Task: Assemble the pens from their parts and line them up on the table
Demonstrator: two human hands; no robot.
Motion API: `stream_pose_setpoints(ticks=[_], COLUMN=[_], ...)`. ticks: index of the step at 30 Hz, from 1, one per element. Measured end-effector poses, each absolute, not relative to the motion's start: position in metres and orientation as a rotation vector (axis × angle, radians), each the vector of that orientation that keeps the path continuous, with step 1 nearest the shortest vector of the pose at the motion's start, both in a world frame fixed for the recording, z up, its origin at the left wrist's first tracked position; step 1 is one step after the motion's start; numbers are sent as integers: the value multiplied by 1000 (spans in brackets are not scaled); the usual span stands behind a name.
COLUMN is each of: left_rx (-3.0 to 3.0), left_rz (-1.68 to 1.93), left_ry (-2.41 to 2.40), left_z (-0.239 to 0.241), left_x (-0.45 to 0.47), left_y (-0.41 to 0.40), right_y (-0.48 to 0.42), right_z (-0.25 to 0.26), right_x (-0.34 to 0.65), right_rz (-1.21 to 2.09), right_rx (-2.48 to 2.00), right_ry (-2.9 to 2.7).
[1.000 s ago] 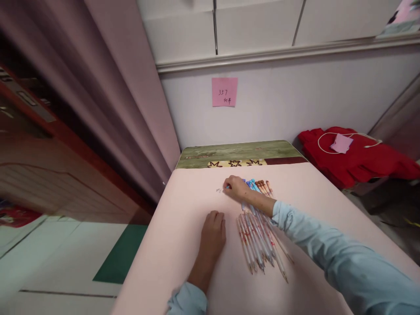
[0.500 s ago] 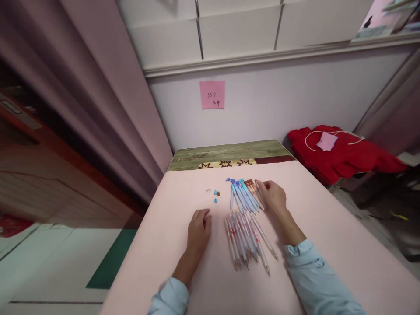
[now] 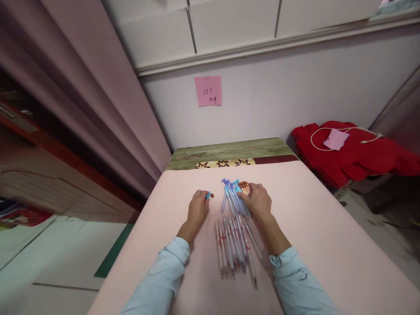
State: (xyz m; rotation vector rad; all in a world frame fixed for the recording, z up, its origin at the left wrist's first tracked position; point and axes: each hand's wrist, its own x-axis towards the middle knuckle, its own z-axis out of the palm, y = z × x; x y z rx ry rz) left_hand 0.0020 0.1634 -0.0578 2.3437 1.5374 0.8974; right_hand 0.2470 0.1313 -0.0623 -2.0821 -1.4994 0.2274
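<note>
My left hand (image 3: 198, 206) has its fingers closed at the small blue pieces (image 3: 208, 195), with a small brown piece (image 3: 212, 196) just beyond the fingertips. On the right, my right hand (image 3: 259, 201) spans a cluster of pens, its thumb over the blue pens (image 3: 232, 197) and its fingertips at the brown-topped pens (image 3: 243, 187). Figure-like toppers in blue and brown cap these pens at their far ends. Closer to me lies a bundle of clear pens (image 3: 231, 245) with reddish markings, touched by neither hand.
Pale pink covering lies over the table (image 3: 183, 280), whose green patterned far edge (image 3: 226, 151) shows. A pink note (image 3: 208, 91) is stuck on the wall behind. Red cloth (image 3: 354, 157) with a white cable lies off to the right; a curtain (image 3: 131, 87) hangs left.
My left hand has moved forward to the small blue pieces. My right hand has shifted left, its thumb now across the blue pens. The camera view has tilted slightly.
</note>
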Motion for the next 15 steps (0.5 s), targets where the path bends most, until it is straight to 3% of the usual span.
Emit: stream_pose_setpoints(ticks=[9, 15], left_rx=[2430, 2526], left_rz=[909, 629], left_ry=[1531, 1245], left_z=[-38, -37], left_x=[34, 70], left_y=[184, 210], right_y=[142, 144], right_z=[-64, -65], right_x=[249, 251], right_rz=[433, 511], right_rx=[-1777, -1714], right_ry=[-1692, -1659])
